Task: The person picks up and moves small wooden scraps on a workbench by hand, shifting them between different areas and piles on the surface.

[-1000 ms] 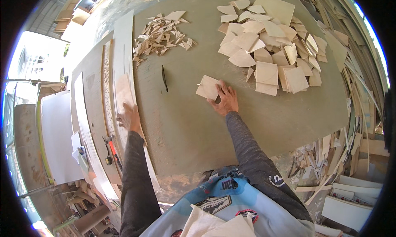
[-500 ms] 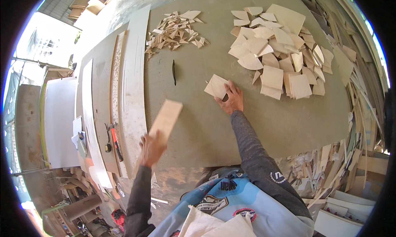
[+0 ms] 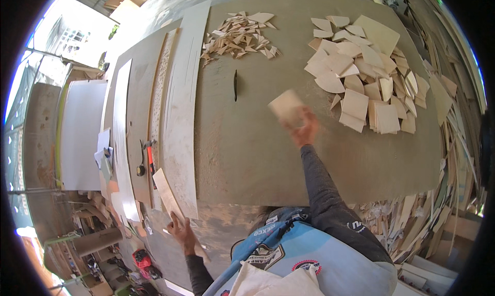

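Note:
My left hand (image 3: 183, 234) is down past the table's near left edge, with its fingers closed on a narrow, flat wooden board (image 3: 166, 190). The board points up and leftward from the hand, over the edge of the pale panel. Over the table, my right hand (image 3: 304, 127) grips a pale, squarish thin wood piece (image 3: 286, 105) by its near corner. Both that hand and the piece are smeared by motion. Whether it is one piece or a small stack I cannot tell.
A large heap of curved-edge wood pieces (image 3: 356, 97) lies at the right. Small pointed offcuts (image 3: 240, 36) are piled at the far left. Between them lies a thin dark tool (image 3: 235, 85). A hammer (image 3: 150, 159), a tape measure (image 3: 141, 170) and long panels (image 3: 180, 110) occupy the left side.
My left hand has swung down and left with the wooden board, off the table's middle. My right hand has shifted slightly with the wood piece. The view has turned a little.

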